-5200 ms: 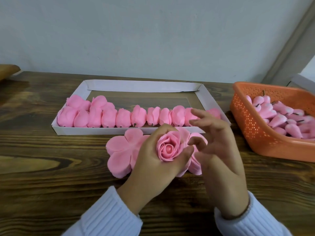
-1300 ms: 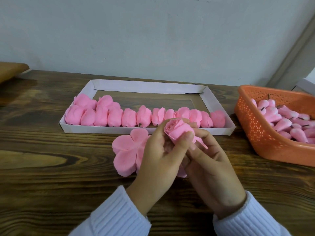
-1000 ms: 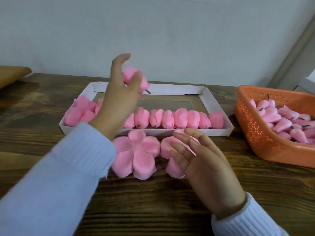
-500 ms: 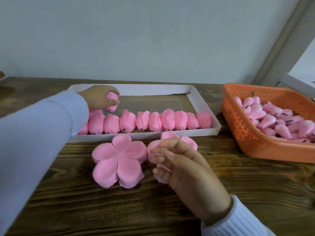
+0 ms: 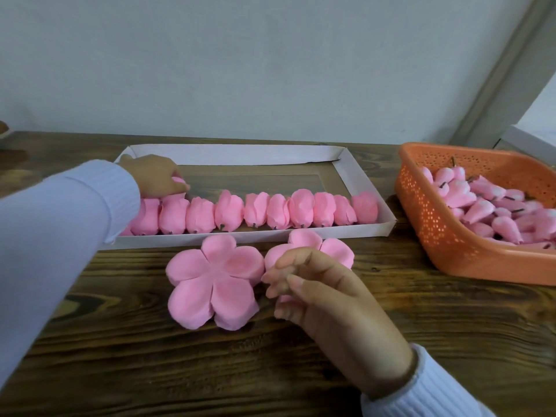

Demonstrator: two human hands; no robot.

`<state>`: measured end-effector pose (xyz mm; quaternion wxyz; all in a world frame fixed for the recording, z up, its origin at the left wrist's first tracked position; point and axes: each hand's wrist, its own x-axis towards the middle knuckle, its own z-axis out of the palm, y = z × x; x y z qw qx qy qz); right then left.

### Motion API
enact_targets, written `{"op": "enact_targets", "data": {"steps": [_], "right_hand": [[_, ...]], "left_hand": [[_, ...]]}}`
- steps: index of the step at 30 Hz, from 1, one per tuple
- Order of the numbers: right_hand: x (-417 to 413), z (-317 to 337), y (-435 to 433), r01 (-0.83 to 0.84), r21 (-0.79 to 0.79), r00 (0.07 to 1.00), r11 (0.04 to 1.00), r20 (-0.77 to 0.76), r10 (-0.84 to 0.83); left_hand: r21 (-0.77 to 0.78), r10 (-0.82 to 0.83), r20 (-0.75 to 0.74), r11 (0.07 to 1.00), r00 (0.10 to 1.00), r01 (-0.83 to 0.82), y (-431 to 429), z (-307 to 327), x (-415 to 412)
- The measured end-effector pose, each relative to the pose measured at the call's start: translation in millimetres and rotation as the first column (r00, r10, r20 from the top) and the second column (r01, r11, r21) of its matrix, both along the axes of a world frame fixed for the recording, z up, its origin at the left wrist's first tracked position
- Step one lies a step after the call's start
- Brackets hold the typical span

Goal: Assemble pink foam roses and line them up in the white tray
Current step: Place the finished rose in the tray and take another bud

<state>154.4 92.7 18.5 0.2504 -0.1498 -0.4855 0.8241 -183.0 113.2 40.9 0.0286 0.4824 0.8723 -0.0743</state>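
Moved since a second ago: left hand [image 5: 153, 176] down from the air above the white tray [image 5: 240, 155] to the left end of the row of roses [image 5: 301, 212], bringing the finished rose [image 5: 180, 182] with it; right hand [image 5: 325, 293] curled in from flat.
Left hand: palm down, fingers wrapped over the finished rose and gripping it, just behind the row's left end; only a pink edge showing past the fingertips.
Right hand: knuckles up over the right petal blank [image 5: 334, 249], fingers loosely bent, tips at its left edge; cannot tell whether pinching the foam or only resting on it.
Row of roses: on their sides, packed tight along the tray's near wall, dark stem stubs pointing toward the worktop's near edge; left end hidden behind the left sleeve [image 5: 60, 221].
White tray: shallow card, toward the far edge of the worktop [image 5: 120, 341], about midway along; dark wood grain showing behind the row.
Petal blanks: flat, five-lobed pink foam, side by side just in front of the tray's near wall; left petal blank [image 5: 213, 281] in full view, right one half covered by the hand.
Orange basket [image 5: 421, 236]: perforated plastic, at the worktop's right edge, holding a heap of pink buds [image 5: 481, 203] with dark stems.
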Motion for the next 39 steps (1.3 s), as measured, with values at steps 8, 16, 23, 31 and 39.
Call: {"op": "enact_targets", "data": {"steps": [8, 16, 23, 31, 39], "right_hand": [[1, 0, 1, -0.018, 0.012, 1.0, 1.0, 0.014, 0.018], [1, 1, 3, -0.043, -0.047, 0.999, 0.998, -0.032, 0.041], [1, 2, 3, -0.033, -0.044, 0.999, 0.998, -0.034, 0.032], [3, 4, 4, 0.026, -0.044, 0.999, 0.999, -0.037, -0.028], [5, 8, 9, 0.242, -0.026, 0.966, 0.97, -0.084, -0.244]], "left_hand": [[-0.104, 0.05, -0.023, 0.993, 0.998, -0.052, -1, 6, -5], [0.009, 0.106, -0.004, 0.994, 0.994, -0.106, -8, 13, -1], [0.748, -0.029, 0.389, 0.593, 0.921, -0.298, -22, 79, 41], [0.723, -0.584, 0.605, 0.12, 0.541, -0.68, -63, 42, 174], [0.806, -0.404, 0.346, 0.59, 0.847, -0.048, -74, -42, 215]]}}
